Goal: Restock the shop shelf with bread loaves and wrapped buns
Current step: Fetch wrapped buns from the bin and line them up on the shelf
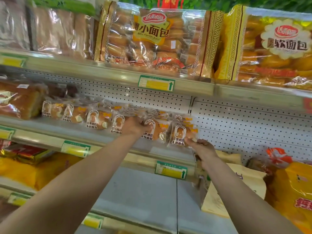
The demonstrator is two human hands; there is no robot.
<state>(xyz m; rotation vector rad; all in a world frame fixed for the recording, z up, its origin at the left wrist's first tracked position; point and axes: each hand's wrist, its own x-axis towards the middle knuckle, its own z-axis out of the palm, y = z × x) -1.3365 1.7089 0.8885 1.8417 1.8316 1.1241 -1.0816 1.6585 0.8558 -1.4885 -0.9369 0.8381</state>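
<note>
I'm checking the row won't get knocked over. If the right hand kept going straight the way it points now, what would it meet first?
Probably the wrapped bun whose lower corner the right hand already pinches. Behind it stand more buns, then the perforated back panel; depth there is hard to judge.

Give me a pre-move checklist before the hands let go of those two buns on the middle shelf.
1. Left hand holds a wrapped bun: ok.
2. Right hand pinches the end bun by its lower corner: ok.
3. Both buns upright, labels facing out: ok.
4. Buns resting on the middle shelf: cannot tell.
5. Bare shelf space to the right of the row: ok.
</note>
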